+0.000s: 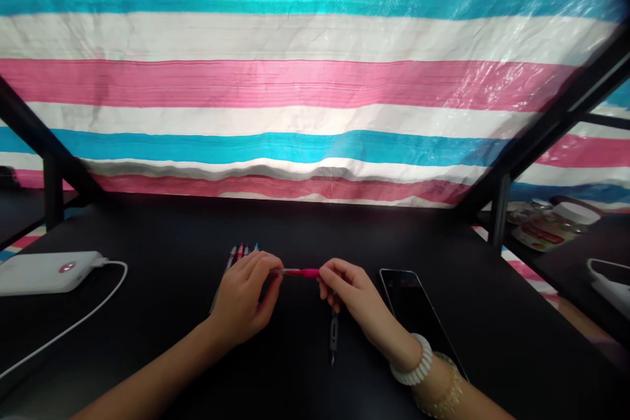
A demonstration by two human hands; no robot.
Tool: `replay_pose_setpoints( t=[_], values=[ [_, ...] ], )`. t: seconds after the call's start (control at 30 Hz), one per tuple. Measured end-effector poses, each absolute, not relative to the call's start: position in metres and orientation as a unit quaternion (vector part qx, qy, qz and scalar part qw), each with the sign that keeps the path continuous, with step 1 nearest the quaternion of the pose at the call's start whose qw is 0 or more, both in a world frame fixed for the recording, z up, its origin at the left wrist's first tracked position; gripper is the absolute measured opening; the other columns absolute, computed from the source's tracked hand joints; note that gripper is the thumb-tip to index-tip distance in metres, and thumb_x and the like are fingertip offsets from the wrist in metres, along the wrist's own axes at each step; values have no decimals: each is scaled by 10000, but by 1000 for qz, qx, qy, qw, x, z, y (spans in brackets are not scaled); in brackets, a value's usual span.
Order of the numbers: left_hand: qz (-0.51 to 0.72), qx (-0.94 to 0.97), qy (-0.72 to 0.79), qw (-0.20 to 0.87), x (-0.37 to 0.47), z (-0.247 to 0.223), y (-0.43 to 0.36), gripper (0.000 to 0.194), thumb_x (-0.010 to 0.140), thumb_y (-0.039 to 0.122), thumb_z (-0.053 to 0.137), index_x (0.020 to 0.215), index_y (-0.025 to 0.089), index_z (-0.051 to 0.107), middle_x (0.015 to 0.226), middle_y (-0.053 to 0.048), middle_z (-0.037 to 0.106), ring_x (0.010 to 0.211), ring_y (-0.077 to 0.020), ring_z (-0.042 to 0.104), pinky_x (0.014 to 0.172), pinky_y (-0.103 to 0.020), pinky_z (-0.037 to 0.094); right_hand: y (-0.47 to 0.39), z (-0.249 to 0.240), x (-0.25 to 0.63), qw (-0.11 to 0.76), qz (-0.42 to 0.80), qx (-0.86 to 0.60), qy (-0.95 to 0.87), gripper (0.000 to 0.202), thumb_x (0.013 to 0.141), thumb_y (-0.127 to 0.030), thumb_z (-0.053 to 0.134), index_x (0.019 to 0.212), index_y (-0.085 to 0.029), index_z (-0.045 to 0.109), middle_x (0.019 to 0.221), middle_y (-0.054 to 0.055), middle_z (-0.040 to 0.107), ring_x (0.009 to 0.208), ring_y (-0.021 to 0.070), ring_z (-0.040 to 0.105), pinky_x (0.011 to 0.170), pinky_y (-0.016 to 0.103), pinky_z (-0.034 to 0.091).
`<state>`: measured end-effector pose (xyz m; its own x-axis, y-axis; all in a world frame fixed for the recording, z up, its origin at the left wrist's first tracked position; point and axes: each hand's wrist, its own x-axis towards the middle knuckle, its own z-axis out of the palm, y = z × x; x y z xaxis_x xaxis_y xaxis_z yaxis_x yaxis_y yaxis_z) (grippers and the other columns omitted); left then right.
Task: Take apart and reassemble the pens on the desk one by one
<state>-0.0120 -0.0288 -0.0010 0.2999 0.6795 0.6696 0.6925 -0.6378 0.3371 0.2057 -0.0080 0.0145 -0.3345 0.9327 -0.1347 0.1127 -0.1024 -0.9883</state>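
A slim pink pen point(308, 272) is held level above the black table, stretched between my two hands. My left hand point(249, 292) pinches its clear end, while the fingertips of my right hand point(348, 285) close on its pink end. Below my right hand lies a dark grey pen point(333, 338), its tip pointing toward me and its upper end hidden by my fingers. Behind my left hand, several pens point(240, 252) in grey, pink and blue lie side by side, mostly covered by that hand.
A black phone point(418, 305) lies right of my right hand, partly under the forearm. On the left rests a white power bank point(49, 272) with a white cable point(105, 305). Black frame bars point(536, 118) and a striped sheet point(305, 85) bound the table point(295, 226).
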Motion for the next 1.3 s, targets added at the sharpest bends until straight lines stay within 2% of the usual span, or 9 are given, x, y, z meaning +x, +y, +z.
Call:
replay_pose_setpoints(
  t=[0.2, 0.37, 0.6, 0.83, 1.3],
  values=[
    [-455, -786, -416, -43, -12, 2, -27, 166, 899, 87, 550, 1010, 202, 595, 962, -63, 646, 887, -180, 632, 795, -305, 517, -7, 15, 207, 401, 601, -451, -524, 281, 833, -421, 665, 736, -170, 582, 645, -2, 588, 517, 89, 461, 475, 216, 350],
    [-479, -758, -435, -82, -11, 10, -27, 129, 900, 127, 582, 980, 206, 645, 946, -49, 647, 844, -163, 639, 763, -280, 529, -9, 16, 207, 419, 619, -444, -495, 201, 785, -350, 703, 810, -175, 606, 651, -15, 585, 531, 99, 474, 481, 218, 355],
    [-521, -662, -482, -239, -13, 9, -27, 245, 859, 231, 678, 1095, 234, 613, 957, -20, 660, 858, -157, 653, 801, -277, 540, -11, 19, 207, 411, 654, -420, -477, 140, 756, -251, 681, 833, -173, 592, 671, -16, 594, 552, 102, 490, 509, 226, 374],
    [-579, -579, -470, -328, -15, 11, -27, 271, 844, 268, 702, 1091, 224, 602, 923, -16, 653, 802, -142, 649, 770, -268, 546, -11, 19, 207, 399, 683, -415, -450, 137, 728, -230, 679, 803, -182, 575, 649, -22, 593, 555, 107, 498, 509, 228, 382],
    [-600, -489, -481, -413, -20, 5, -22, 211, 790, 305, 755, 932, 204, 637, 959, -40, 689, 894, -188, 662, 793, -289, 521, -12, 21, 208, 448, 677, -406, -420, 123, 767, -269, 645, 788, -194, 550, 552, -18, 595, 552, 135, 508, 535, 253, 352]
  ],
)
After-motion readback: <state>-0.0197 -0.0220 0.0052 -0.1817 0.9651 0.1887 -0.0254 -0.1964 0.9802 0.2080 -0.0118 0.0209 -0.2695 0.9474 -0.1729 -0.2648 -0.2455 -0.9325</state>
